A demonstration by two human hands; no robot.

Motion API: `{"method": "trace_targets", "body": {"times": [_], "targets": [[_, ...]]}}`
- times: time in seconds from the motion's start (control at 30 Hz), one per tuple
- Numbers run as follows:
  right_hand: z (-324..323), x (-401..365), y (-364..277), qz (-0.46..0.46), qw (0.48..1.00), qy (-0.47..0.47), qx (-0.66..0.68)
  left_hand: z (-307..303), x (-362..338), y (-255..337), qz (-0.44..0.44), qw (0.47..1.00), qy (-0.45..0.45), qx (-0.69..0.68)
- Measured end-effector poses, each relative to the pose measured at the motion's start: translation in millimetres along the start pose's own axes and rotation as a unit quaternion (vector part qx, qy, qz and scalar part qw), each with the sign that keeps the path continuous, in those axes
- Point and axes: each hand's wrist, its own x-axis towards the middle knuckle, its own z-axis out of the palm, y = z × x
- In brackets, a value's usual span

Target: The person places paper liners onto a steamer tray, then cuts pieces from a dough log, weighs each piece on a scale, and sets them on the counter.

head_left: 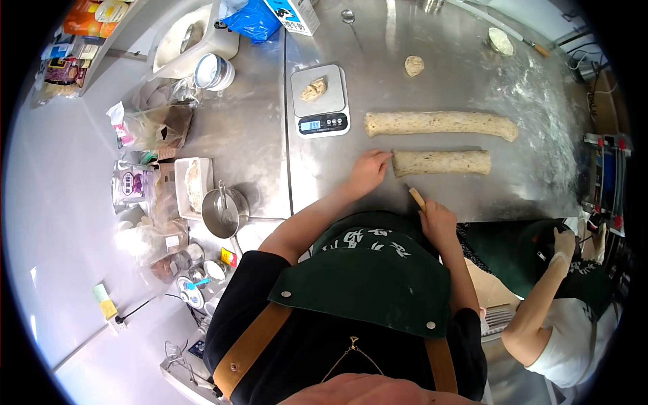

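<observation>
Speckled dough is shaped into a near log (442,163) and a longer far log (439,125), lying side by side. My left hand (368,173) is at the left end of the near log, its fingers drawn together, the tips at or very close to the dough. Whether anything is pinched there is hidden. Below that log, my right hand (439,221) grips a wooden-handled tool (417,198); its working end is too dark to make out. A lump of dough (313,90) rests on a digital scale (322,124). One small dough piece (414,65) sits beyond the logs.
At the left are a metal pot (225,212), a white tray (185,185), several bags and a flour bin (169,57). A spoon (348,17) and a milk carton (294,16) stand at the back. Flour dusts the right side. Another person's arm (540,307) is at right.
</observation>
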Motion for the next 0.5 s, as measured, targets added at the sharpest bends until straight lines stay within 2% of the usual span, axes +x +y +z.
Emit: {"method": "trace_targets", "body": {"times": [0.03,0.13,0.27,0.43,0.5], "targets": [[-1,0,1,-0.008,1.000,0.002,0.003,4,2,-1,0.020,1.000,0.004,0.003],[-4,-3,4,-0.005,1.000,-0.004,0.012,15,5,-4,0.005,1.000,0.016,-0.017],[-21,-1,0,0.016,0.998,0.040,0.034,15,11,-6,-0.052,0.996,-0.010,-0.072],[-27,13,-11,0.112,0.984,0.082,0.114,16,15,-1,-0.109,0.992,0.002,-0.068],[-24,24,-17,0.142,0.969,0.109,0.169,24,17,-10,-0.047,0.997,0.035,-0.051]]}}
